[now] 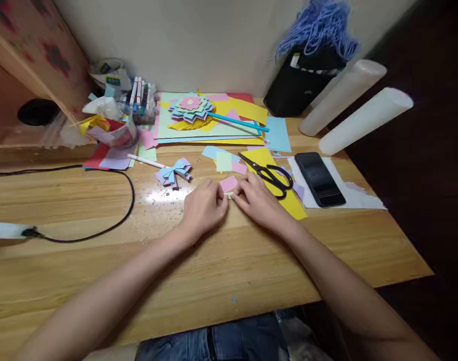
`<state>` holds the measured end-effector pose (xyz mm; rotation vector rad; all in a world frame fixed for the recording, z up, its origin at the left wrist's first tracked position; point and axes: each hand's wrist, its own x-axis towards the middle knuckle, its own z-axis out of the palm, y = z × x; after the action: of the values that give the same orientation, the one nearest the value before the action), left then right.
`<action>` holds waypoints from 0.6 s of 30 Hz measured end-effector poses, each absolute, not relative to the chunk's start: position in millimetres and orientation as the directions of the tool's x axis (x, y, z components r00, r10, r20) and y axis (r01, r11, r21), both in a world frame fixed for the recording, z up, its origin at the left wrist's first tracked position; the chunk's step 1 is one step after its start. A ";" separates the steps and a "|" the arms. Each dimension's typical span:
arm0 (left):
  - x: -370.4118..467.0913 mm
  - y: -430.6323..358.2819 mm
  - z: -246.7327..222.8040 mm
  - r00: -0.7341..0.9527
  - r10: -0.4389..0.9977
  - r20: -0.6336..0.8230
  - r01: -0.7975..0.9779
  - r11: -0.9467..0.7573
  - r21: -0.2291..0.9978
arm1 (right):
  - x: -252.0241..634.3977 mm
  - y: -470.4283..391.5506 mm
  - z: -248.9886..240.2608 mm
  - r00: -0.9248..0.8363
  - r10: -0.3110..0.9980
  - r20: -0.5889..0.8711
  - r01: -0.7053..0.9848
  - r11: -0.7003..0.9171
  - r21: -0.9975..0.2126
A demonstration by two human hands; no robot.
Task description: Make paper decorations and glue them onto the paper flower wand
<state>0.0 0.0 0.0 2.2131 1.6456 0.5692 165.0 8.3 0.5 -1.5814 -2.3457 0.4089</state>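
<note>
My left hand (205,204) and my right hand (256,196) meet near the middle of the wooden table. Between their fingertips they pinch a small strip of pale green paper (230,195), one end in each hand. Just beyond the fingers lies a pink paper piece (229,184). Farther off are a pale green square (224,161) and another pink scrap (239,168). Black-handled scissors (268,175) rest on a yellow sheet (294,204) beside my right hand. To the left, a blue and purple paper bow (174,173) lies with a white stick (148,160).
A layered paper flower (191,108) on a blue stick lies on stacked coloured paper (213,131). At right are a phone (319,178) and two white rolls (366,120). A black cable (133,200) loops at left, near a scrap-filled tub (118,135) and markers (138,93).
</note>
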 end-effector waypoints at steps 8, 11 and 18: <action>-2.9 5.5 0.4 0.305 0.947 0.102 0.770 -0.308 0.559 | 175.9 16.9 9.8 -0.585 0.799 0.139 0.681 0.577 -0.450; -4.4 5.9 0.2 0.315 0.943 0.110 0.759 -0.320 0.567 | 180.8 20.0 9.7 -0.685 0.698 0.210 0.593 0.701 -0.397; -5.9 5.5 -3.8 0.305 0.942 0.139 0.744 -0.327 0.583 | 181.2 16.2 19.2 -0.786 0.591 0.184 0.573 0.807 -0.142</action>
<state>-5.9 5.5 -3.8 2.1675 1.5022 0.6541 181.2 16.2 19.2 -0.9056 -2.7744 0.1160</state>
